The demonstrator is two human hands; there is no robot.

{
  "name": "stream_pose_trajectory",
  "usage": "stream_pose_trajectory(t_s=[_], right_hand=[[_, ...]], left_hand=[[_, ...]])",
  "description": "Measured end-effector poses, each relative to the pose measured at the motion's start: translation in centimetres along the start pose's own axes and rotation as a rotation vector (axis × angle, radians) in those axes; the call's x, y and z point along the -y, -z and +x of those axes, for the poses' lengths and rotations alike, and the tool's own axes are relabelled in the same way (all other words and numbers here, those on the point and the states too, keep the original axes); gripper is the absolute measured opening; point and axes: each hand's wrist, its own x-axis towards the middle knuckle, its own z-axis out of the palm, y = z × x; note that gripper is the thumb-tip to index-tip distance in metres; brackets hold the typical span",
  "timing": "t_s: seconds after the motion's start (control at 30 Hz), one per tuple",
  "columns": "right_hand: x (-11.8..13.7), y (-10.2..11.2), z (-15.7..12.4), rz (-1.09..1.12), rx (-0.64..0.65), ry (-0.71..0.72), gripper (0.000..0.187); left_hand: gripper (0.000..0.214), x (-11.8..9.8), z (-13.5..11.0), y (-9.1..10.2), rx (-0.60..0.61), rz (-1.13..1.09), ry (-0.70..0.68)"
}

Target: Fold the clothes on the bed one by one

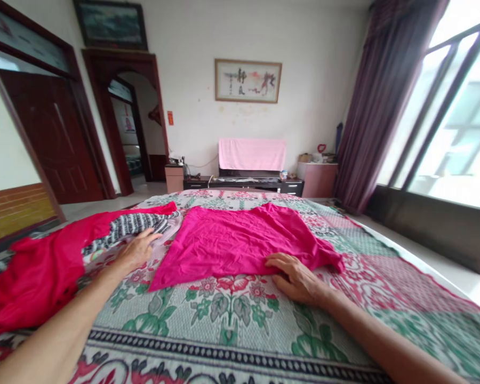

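A bright pink garment lies spread flat on the floral bedspread. My right hand rests open, fingers flat, on the bedspread at the pink garment's near right hem, touching its edge. My left hand lies open to the left of the pink garment, fingers stretched onto a pale cloth beside a black-and-white patterned garment. A red garment is heaped further left on the bed.
Beyond the bed stands a low dark cabinet with a pink cloth draped over something on it. A doorway opens at the back left. Purple curtains and large windows run along the right.
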Motion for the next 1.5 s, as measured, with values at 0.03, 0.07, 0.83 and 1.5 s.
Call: stream_pose_trajectory(t_s=[0.03, 0.07, 0.83, 1.5], right_hand=[[0.0, -0.1, -0.1, 0.003, -0.002, -0.002, 0.038], [0.0, -0.1, -0.1, 0.001, -0.006, -0.009, 0.037], [-11.5, 7.3, -5.2, -0.294, -0.185, -1.083, 0.043], [-11.9, 8.3, -6.2, -0.113, -0.849, -1.197, 0.033]], left_hand=[[0.046, 0.3, 0.4, -0.4, 0.034, -0.004, -0.025], [0.044, 0.6, 0.8, -0.6, 0.068, -0.014, -0.052], [0.044, -7.5, 0.3, -2.3, -0.020, 0.082, -0.184], [0.039, -7.9, -0.1, -2.3, 0.023, 0.219, -0.026]])
